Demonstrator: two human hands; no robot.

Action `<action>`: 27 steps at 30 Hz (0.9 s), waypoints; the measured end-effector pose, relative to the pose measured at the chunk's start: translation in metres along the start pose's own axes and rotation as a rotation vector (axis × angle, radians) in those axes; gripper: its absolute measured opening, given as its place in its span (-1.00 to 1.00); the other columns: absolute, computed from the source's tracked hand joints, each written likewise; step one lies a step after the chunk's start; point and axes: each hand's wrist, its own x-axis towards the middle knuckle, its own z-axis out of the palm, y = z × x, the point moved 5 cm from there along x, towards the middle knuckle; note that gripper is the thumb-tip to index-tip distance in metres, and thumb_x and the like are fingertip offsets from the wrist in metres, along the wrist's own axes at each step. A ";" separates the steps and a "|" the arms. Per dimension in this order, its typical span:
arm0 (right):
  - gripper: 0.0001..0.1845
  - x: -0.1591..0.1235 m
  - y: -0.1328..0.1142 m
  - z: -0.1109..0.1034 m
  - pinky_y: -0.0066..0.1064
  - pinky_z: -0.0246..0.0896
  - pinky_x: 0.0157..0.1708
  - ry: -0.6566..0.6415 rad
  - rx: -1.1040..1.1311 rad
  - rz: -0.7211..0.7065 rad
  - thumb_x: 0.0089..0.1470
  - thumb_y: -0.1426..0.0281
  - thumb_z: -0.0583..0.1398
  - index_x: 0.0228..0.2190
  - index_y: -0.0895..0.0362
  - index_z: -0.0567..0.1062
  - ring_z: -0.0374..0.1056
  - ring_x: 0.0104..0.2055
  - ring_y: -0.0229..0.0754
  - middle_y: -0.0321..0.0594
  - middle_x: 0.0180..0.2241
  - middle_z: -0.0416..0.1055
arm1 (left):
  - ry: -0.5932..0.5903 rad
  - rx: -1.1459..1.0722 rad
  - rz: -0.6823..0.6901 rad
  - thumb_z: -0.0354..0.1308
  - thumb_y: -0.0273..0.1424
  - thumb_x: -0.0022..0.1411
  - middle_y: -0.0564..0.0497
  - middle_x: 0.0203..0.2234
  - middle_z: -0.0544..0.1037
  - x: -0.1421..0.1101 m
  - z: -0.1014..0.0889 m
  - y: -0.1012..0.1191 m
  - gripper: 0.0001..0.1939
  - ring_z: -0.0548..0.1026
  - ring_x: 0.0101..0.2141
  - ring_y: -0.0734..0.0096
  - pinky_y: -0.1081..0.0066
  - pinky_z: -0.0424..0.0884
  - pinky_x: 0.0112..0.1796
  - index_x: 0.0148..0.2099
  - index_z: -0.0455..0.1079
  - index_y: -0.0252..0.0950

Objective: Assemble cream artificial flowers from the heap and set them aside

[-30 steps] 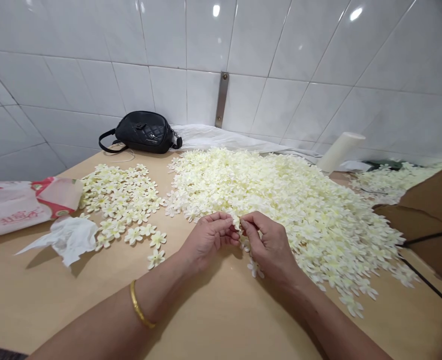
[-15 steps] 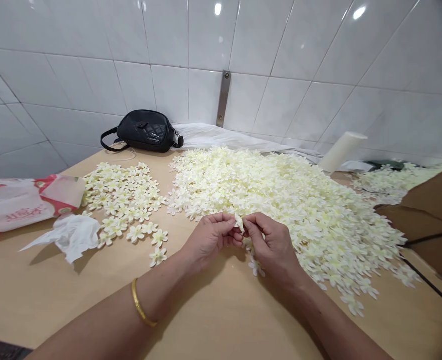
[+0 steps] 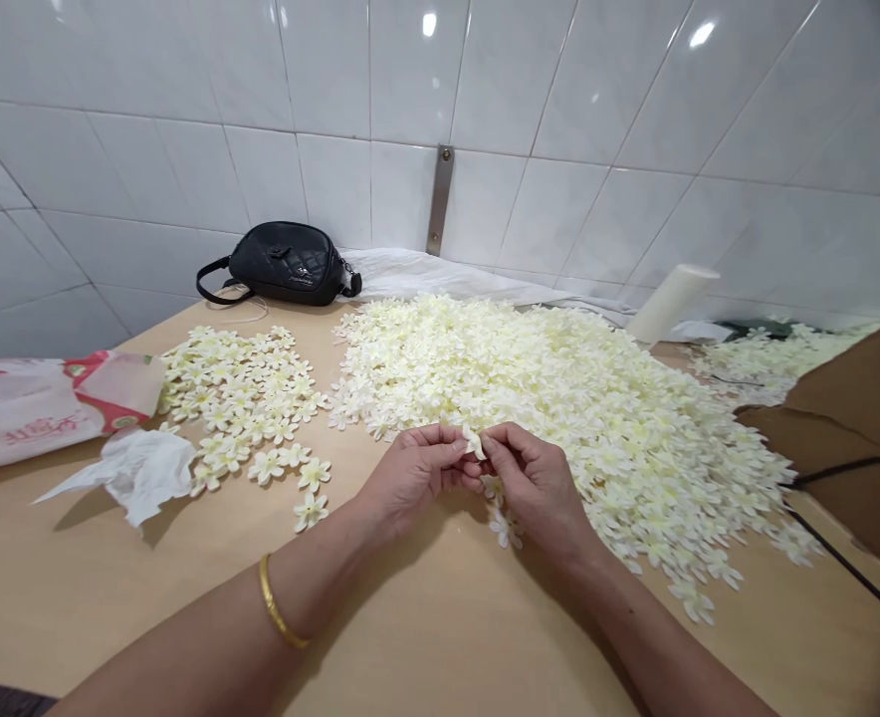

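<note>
My left hand (image 3: 410,478) and my right hand (image 3: 537,483) meet above the tan table, their fingertips pinching a small cream fabric flower (image 3: 474,443) from both sides. Its petals show between my fingers, and the rest is hidden. Just below my right fingers lie loose flowers (image 3: 504,528). A large heap of cream flowers (image 3: 559,418) spreads behind and to the right of my hands. To the left lies a thinner single-layer spread of flowers (image 3: 238,393). A gold bangle (image 3: 276,602) circles my left wrist.
The tan table (image 3: 111,568) meets white tiled walls. A black quilted bag (image 3: 285,264) sits against them, beside a white cloth (image 3: 417,274). At left are a red-and-white tissue packet (image 3: 52,403) and crumpled tissue (image 3: 141,473). A white roll (image 3: 671,304), more flowers (image 3: 769,363) and brown cardboard (image 3: 850,418) stand right.
The flower between my fingertips has turned a little and shows more. My hands have shifted slightly left, and the view has moved slightly.
</note>
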 end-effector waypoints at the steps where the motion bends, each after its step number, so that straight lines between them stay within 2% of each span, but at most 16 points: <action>1: -0.77 0.000 0.000 0.000 -0.53 0.08 -0.61 0.000 0.009 0.002 0.03 0.34 0.03 -0.54 0.18 0.37 0.17 -0.59 -0.34 -0.31 -0.62 0.29 | 0.006 0.000 -0.004 0.19 -0.54 -0.09 -0.01 -0.65 0.43 0.000 0.000 0.000 -0.93 0.40 -0.57 0.51 0.46 0.34 -0.43 -0.48 0.33 -0.40; 7: -0.90 -0.003 -0.004 -0.001 -0.48 0.14 -0.45 0.092 -0.091 -0.149 0.01 0.44 0.05 -0.45 0.15 0.37 0.23 -0.48 -0.30 -0.30 -0.52 0.31 | 0.111 0.035 0.013 0.17 -0.61 -0.18 0.06 -0.73 0.37 -0.001 -0.004 0.000 -0.87 0.37 -0.63 0.53 0.50 0.29 -0.52 -0.53 0.27 -0.36; 13: -0.85 -0.006 -0.014 0.005 -0.46 0.16 -0.40 -0.050 -0.132 -0.270 0.02 0.48 0.04 -0.40 0.15 0.41 0.27 -0.42 -0.26 -0.24 -0.46 0.35 | 0.184 0.052 0.004 0.19 -0.55 -0.16 0.05 -0.71 0.38 0.000 -0.010 0.001 -0.85 0.32 -0.66 0.59 0.53 0.26 -0.54 -0.58 0.24 -0.37; 16: -0.85 -0.006 -0.017 0.007 -0.44 0.17 -0.36 -0.056 -0.124 -0.283 0.02 0.44 0.06 -0.41 0.15 0.43 0.29 -0.39 -0.24 -0.22 -0.44 0.37 | 0.188 0.066 0.016 0.21 -0.51 -0.16 0.05 -0.72 0.37 0.001 -0.011 0.001 -0.83 0.32 -0.65 0.58 0.52 0.24 -0.55 -0.57 0.23 -0.36; 20: -0.80 -0.005 -0.010 0.007 -0.45 0.17 -0.42 -0.001 -0.063 -0.183 0.05 0.40 0.04 -0.46 0.16 0.44 0.28 -0.45 -0.25 -0.23 -0.51 0.36 | 0.171 0.127 0.043 0.23 -0.48 -0.16 0.08 -0.74 0.35 0.000 -0.009 0.002 -0.81 0.30 -0.66 0.58 0.51 0.22 -0.54 -0.57 0.23 -0.35; 24: -0.81 -0.001 0.004 0.002 -0.46 0.21 -0.47 0.023 0.228 0.085 0.02 0.33 0.08 -0.49 0.18 0.41 0.31 -0.48 -0.25 -0.25 -0.57 0.36 | 0.173 0.177 0.064 0.21 -0.50 -0.13 0.08 -0.75 0.34 -0.002 -0.007 0.006 -0.84 0.30 -0.66 0.58 0.51 0.21 -0.53 -0.57 0.24 -0.35; 27: -0.80 0.003 0.008 -0.002 -0.45 0.23 -0.44 0.017 0.435 0.184 -0.02 0.31 0.13 -0.54 0.19 0.39 0.31 -0.52 -0.28 -0.27 -0.59 0.37 | 0.181 0.155 0.077 0.19 -0.51 -0.12 0.09 -0.74 0.34 -0.003 -0.006 0.009 -0.86 0.31 -0.65 0.58 0.52 0.20 -0.52 -0.56 0.25 -0.35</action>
